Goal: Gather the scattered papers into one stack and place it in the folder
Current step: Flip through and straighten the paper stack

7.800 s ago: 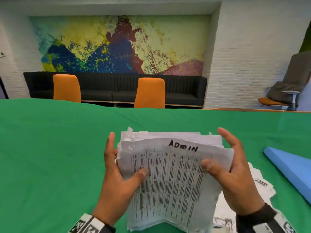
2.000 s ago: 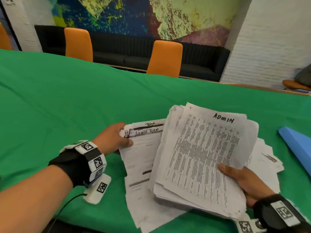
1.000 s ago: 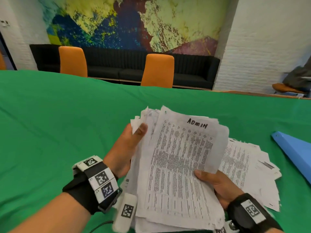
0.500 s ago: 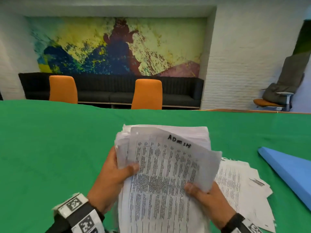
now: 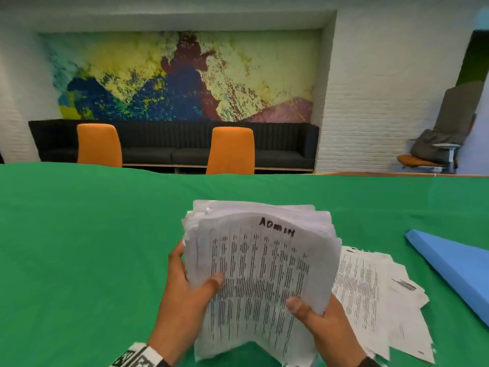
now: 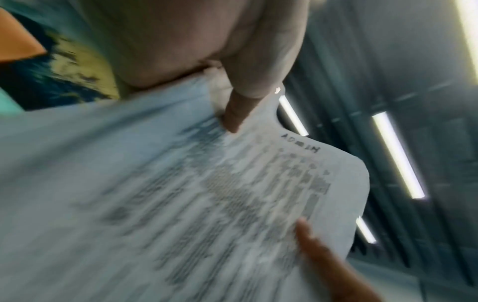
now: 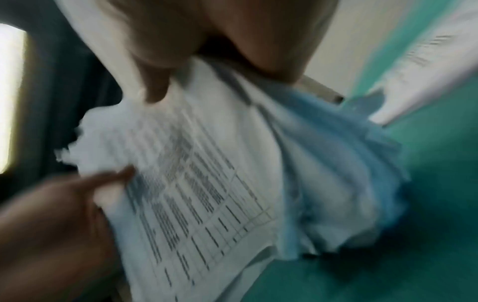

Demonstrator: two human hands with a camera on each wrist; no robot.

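Both hands, left hand point(image 5: 182, 295) and right hand point(image 5: 321, 323), clamp the stack point(image 5: 260, 266) upright above the surface point(image 5: 79, 247). Loose papers point(image 5: 375, 292) lie right, folder point(image 5: 455, 263) beyond; right grip nearer.

Matt, crumpled paper stack point(image 5: 264, 274) with ragged edges; matt green tablecloth point(image 5: 79, 247); smooth blue folder point(image 5: 455, 263).

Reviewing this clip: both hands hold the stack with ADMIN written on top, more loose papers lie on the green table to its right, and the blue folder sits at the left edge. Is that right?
One detail is off: the blue folder sits at the right edge of the green table, not the left, as the head view shows. The rest holds: the left hand and right hand hold the ADMIN stack, with loose papers to its right.
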